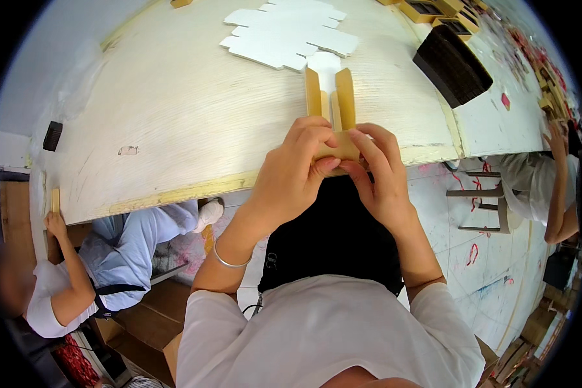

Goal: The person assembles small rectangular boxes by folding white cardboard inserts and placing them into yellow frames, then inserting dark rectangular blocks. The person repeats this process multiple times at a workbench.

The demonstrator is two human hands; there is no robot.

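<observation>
Between my hands, at the table's front edge, is a partly folded cardboard box (346, 97), white on one face and yellow-brown on the other. Two of its long side walls stand up, and its far end flap lies flat. My left hand (301, 155) pinches the near end from the left, thumb below and fingers on top. My right hand (378, 165) grips the same end from the right, fingers bent over the folded edge. Just beyond the box lies a pile of flat white die-cut box blanks (288, 32).
A stack of dark brown trays (452, 64) stands to the right on the table (174, 110). Several yellow boxes (423, 10) sit at the far right. A small black object (53, 136) lies far left. One person (71, 291) sits at left, another (543, 187) at right.
</observation>
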